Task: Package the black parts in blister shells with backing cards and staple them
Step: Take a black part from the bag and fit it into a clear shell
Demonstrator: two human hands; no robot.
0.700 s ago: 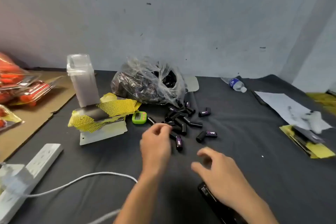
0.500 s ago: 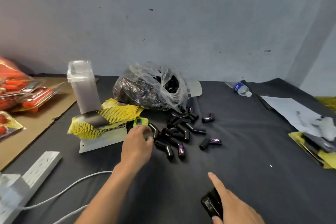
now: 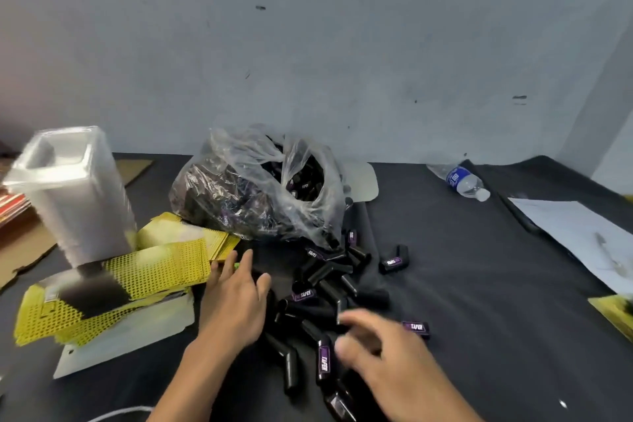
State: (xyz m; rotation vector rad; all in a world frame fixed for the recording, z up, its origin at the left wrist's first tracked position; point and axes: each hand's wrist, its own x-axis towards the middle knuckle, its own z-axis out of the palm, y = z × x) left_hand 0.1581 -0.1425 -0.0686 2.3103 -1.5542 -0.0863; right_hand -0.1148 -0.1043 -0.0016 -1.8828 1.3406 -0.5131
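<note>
- My left hand (image 3: 236, 298): spread, empty, beside the cards (image 3: 154, 271).
- My right hand (image 3: 387, 356): blurred over the black parts (image 3: 329, 284); grip unclear.
- Shells (image 3: 78, 195) stacked; packaging apparently not begun.

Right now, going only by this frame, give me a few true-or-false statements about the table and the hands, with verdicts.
1. The water bottle lies on its side at the back right of the table. True.
2. The plastic bag is empty. False: it holds many black parts.
3. Loose black parts lie on the dark table in front of the bag. True.
4. The left hand grips the stack of blister shells. False: its fingers are spread beside the yellow backing cards, and the stack stands apart from it, further left.
</note>
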